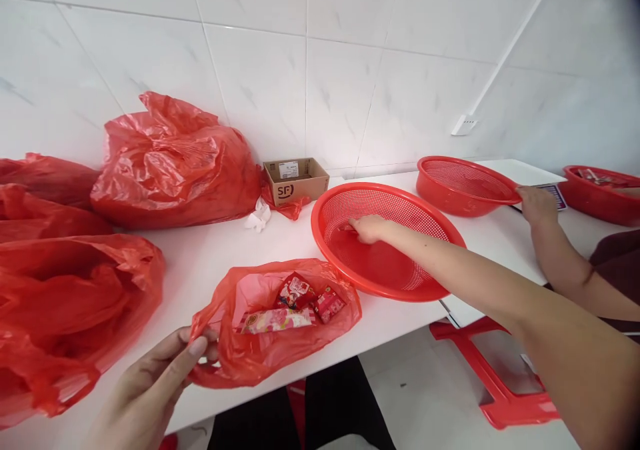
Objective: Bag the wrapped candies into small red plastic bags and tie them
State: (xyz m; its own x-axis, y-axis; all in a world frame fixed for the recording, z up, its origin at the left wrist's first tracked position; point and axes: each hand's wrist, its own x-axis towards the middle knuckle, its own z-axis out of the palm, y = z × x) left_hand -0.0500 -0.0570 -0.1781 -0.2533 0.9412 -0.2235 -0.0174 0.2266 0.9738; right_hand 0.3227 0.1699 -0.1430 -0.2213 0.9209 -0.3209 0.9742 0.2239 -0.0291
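Pinching a glossy red bag (280, 357) by its left end, the left hand (163, 373) holds it near the bench's (195, 257) front edge, mouth gaping upward, long axis running along that edge. Red and pink snacks (280, 320) lie inside. The right hand (369, 229) reaches into the basket (363, 207) alongside; whether it grips anything I cannot tell. White bench separates bag from carton (306, 189).

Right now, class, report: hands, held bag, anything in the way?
Left hand gripping red bag. Right hand inside red basket, grip unclear. Bag open, packets inside. Basket rim between right hand and bag.
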